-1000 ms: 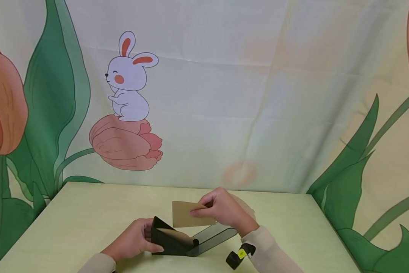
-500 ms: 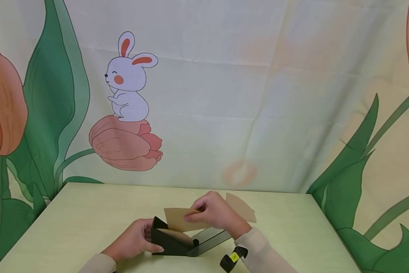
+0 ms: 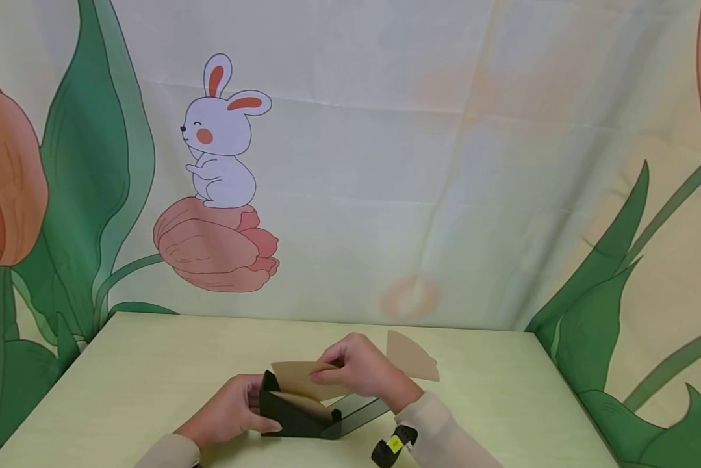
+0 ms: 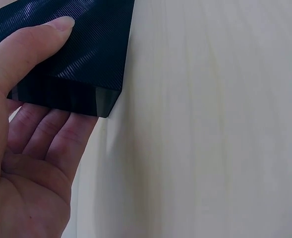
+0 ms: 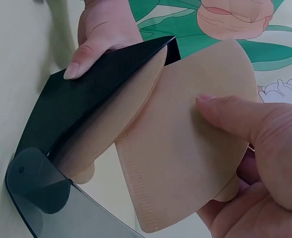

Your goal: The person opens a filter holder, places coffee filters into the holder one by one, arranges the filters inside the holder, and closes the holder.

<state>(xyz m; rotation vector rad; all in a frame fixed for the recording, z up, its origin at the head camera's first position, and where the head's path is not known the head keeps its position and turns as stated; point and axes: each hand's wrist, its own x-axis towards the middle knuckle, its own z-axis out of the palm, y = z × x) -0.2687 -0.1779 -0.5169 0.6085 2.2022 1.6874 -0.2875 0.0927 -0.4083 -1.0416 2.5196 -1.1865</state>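
My left hand grips the closed end of a black filter holder, thumb on its ribbed side and fingers round the other. The holder's clear grey lid hangs open on its hinge toward the right. Brown paper coffee filters sit inside, their curved edges showing at the mouth. Between thumb and fingers my right hand pinches another brown coffee filter, with a crimped seam along one edge. In the right wrist view one corner of it lies behind the holder's opening, beside the filters inside.
A further fan-shaped coffee filter lies flat on the pale wooden table, behind my right forearm. A cloth backdrop printed with a rabbit and tulips hangs at the table's back edge. A black wrist device with a yellow label is on my right sleeve.
My right hand has moved left and slightly down, bringing the pinched coffee filter to the holder's mouth. The filter on the table has come into fuller view. My left hand stays put.
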